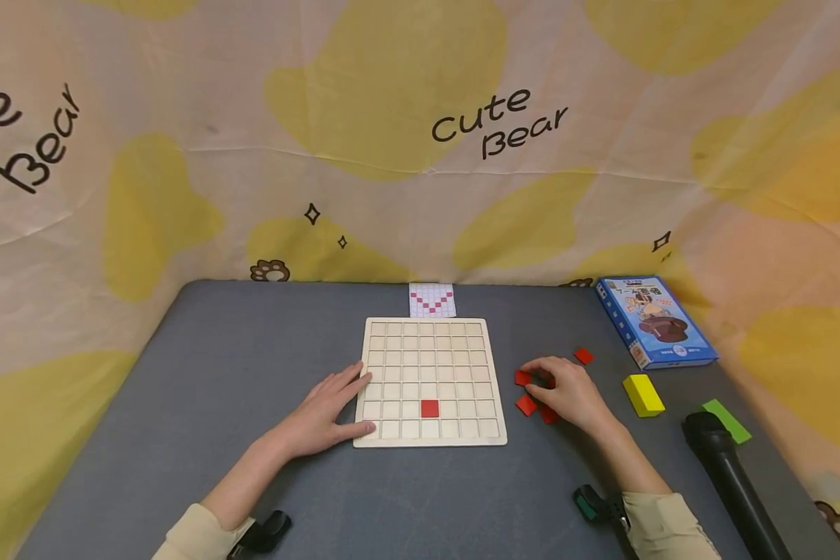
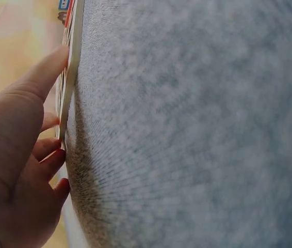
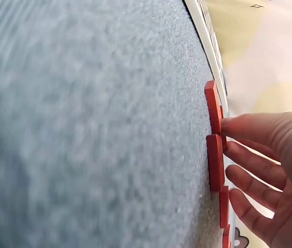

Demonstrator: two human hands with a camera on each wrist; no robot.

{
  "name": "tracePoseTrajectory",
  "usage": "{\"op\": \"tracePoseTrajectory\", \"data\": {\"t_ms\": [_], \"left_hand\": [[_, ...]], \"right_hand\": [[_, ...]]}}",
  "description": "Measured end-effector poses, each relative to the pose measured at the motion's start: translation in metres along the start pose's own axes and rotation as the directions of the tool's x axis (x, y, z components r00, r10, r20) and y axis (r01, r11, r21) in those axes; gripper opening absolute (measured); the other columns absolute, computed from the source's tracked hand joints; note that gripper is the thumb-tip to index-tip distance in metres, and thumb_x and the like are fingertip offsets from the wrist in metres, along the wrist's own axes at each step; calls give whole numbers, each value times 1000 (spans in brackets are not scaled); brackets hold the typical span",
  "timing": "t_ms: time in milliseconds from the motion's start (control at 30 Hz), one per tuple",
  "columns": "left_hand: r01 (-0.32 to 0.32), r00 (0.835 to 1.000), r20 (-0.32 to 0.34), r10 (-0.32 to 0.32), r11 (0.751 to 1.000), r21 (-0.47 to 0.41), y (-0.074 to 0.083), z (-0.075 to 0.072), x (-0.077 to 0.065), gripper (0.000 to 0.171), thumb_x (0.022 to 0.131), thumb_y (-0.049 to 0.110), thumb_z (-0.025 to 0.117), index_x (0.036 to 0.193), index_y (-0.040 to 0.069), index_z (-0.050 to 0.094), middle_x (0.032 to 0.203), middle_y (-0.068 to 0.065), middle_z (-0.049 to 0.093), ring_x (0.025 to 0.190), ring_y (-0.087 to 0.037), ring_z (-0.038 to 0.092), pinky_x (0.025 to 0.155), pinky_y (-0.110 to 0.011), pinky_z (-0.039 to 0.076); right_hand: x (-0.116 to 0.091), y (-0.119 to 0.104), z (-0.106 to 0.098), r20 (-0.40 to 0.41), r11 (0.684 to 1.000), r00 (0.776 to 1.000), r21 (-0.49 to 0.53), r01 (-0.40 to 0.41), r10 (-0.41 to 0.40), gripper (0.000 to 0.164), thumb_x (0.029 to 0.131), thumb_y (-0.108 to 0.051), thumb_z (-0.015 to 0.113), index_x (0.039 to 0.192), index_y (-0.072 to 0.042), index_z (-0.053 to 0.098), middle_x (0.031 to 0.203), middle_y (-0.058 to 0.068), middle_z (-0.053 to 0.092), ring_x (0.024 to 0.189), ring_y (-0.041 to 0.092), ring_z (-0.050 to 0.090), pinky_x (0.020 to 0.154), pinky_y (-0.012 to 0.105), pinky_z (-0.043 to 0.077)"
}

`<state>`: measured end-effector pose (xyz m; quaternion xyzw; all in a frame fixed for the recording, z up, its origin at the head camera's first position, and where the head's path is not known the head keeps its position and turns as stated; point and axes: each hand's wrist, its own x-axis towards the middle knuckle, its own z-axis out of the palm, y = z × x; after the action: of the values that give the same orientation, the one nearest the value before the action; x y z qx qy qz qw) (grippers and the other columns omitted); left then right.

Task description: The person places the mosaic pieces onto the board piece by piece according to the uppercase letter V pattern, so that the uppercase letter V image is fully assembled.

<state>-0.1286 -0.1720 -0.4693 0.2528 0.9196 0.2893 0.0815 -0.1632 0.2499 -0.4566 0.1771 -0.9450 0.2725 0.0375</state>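
A pale square grid board [image 1: 430,383] lies on the grey table, with one red tile [image 1: 430,408] in a cell of its lower part. Along the board's left edge rests my left hand [image 1: 325,416], thumb and fingers spread and its fingertips on the rim [image 2: 69,88]. My right hand [image 1: 567,393] is right of the board, over several loose red tiles [image 1: 526,404]. Its thumb and index finger pinch the red tile [image 1: 523,378] nearest the board's edge. In the right wrist view, other red tiles [image 3: 215,163] lie close beside the fingertips, partly overlapping each other.
Behind the board lies a card [image 1: 432,300] with a pink V pattern. Off to the right are a blue box [image 1: 658,320], a yellow block [image 1: 643,395], a green piece [image 1: 728,421] and a black microphone [image 1: 731,482]. A patterned cloth [image 1: 392,218] hangs behind the table.
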Motion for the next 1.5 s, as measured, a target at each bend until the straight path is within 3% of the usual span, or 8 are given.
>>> {"op": "tracePoseTrajectory", "data": {"t_ms": [300,767,1167,1500], "left_hand": [[-14,996,-81,20,998,65,1,-1,2,67,91,39,68,146,8,46,155,-15,32,139,-38,34,107,-59,30],[-22,995,-93,27,998,63,-2,0,0,64,95,36,64,148,7,43,155,-14,32,140,-36,33,107,-58,30],[-9,996,-90,13,999,46,-1,1,0,65,94,36,65,148,7,43,155,-14,33,139,-36,33,107,-59,29],[7,996,-94,-5,1000,26,0,2,1,66,93,36,66,147,7,44,154,-14,34,139,-37,34,107,-59,29]], "right_hand": [[9,-10,7,-28,998,999,55,18,-16,27,82,-15,80,109,-13,73,105,3,69,88,20,60,77,40,51],[31,-59,38,5,972,997,224,74,-78,28,81,-14,78,108,-13,73,93,-4,67,80,16,58,67,29,48],[43,-94,64,49,957,984,246,153,-170,27,81,-11,77,108,-12,73,98,-4,68,84,14,60,75,28,50],[50,-112,79,95,965,979,210,157,-180,26,82,-14,77,107,-14,73,96,-6,67,85,12,58,77,29,49]]}}
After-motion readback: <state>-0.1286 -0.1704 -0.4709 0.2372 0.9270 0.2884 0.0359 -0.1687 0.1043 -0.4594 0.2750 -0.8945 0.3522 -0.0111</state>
